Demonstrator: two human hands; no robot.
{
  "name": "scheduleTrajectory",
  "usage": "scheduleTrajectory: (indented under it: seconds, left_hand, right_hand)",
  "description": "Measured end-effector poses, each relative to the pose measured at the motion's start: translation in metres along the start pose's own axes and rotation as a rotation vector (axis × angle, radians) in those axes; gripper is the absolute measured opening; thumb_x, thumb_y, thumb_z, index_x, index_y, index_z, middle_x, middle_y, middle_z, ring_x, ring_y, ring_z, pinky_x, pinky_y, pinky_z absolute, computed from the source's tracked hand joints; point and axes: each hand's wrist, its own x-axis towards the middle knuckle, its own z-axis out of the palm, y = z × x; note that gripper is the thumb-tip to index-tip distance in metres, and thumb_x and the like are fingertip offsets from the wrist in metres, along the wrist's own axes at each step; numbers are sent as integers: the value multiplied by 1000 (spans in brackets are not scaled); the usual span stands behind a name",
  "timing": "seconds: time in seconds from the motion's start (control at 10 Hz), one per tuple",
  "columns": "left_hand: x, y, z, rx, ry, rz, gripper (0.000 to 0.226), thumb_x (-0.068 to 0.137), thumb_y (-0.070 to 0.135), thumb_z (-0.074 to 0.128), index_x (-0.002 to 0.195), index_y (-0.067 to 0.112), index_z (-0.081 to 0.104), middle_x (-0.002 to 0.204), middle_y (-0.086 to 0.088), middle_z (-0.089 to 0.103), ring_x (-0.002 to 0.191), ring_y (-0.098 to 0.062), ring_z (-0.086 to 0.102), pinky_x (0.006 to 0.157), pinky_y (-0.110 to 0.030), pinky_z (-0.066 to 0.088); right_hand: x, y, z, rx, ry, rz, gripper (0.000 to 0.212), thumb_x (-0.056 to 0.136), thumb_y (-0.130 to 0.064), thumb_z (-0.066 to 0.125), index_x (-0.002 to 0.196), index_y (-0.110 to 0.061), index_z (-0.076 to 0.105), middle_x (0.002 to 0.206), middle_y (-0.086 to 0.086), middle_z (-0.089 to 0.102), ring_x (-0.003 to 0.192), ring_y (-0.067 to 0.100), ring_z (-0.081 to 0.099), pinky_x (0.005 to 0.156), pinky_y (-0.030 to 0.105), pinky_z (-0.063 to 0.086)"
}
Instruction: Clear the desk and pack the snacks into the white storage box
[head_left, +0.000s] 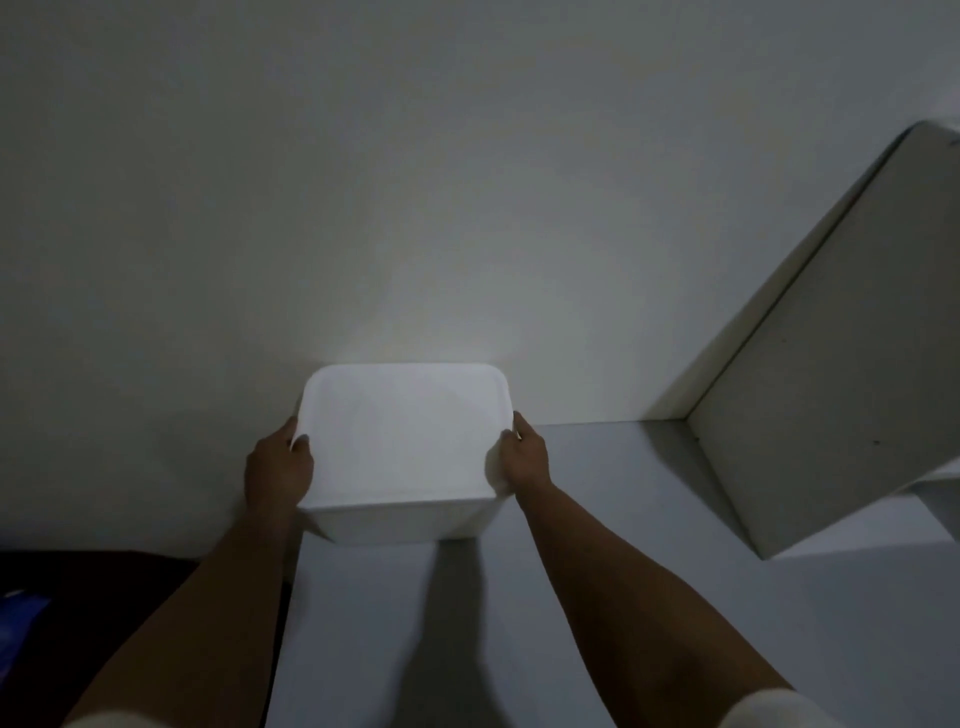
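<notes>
The white storage box sits at the back left of the pale desk, against the wall, with its white lid closed on top. My left hand grips the box's left side, thumb on the lid's edge. On the opposite side, my right hand holds the right edge of the lid. No snacks are visible; the inside of the box is hidden by the lid.
A white shelf unit or cabinet side panel stands on the desk at the right. The grey wall rises directly behind the box. Left of the desk's edge lies a dark area with something blue.
</notes>
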Motion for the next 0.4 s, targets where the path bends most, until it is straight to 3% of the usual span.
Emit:
scheduleTrajectory:
  seconds: [0.2, 0.3, 0.4]
  left_hand:
    - [11, 10, 3, 232, -100, -48, 52, 106, 22, 38, 157, 17, 34, 150, -26, 47, 134, -47, 46, 112, -48, 38]
    - [1, 35, -1, 344, -71, -81, 60, 104, 34, 41, 159, 18, 26, 162, -17, 30, 147, -44, 27, 117, -56, 28]
    - [-42, 75, 17, 170, 101, 228, 54, 99, 34, 54, 149, 16, 46, 157, -12, 41, 146, -39, 32, 118, -54, 30]
  right_hand:
    - [2, -11, -7, -156, -45, 24, 40, 104, -14, 42, 143, -8, 54, 141, 19, 60, 132, 39, 54, 110, 42, 44]
    - [-8, -24, -22, -271, -97, 67, 56, 106, -21, 43, 157, -3, 29, 160, 20, 39, 147, 37, 39, 117, 37, 32]
    - [-17, -30, -43, -247, -75, -1, 67, 106, -28, 48, 161, -5, 20, 165, 19, 31, 151, 36, 34, 121, 40, 29]
